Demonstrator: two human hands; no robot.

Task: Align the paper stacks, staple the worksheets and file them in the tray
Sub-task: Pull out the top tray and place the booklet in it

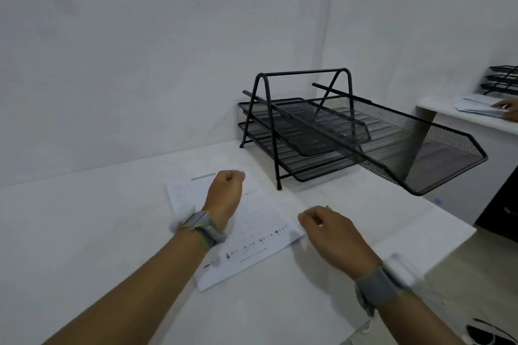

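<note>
1. Table (98, 232): white; fills the lower frame, against a white wall.
2. Worksheets (252, 232): a printed stack lying flat at centre frame, skewed to the table edge; grid lines and a row of small figures along its lower edge; whether stapled, cannot tell.
3. Left hand (224, 193): over the stack's upper part, fingers curled into a loose fist, knuckles away from the camera; grey band at the wrist; what it has hold of, if anything, cannot tell.
4. Right hand (333, 232): right of centre, just beside the stack's right edge; fingers curled under, tips hidden; grip on the paper cannot be told; grey band at the wrist.
5. Tray (350, 131): black wire-mesh rack, upper right of centre, behind the stack; top tier slid out to the right, overhanging the table edge; tiers look bare of paper.
6. Far right: second table (459, 115) with papers, another rack, another person's hand.
</note>
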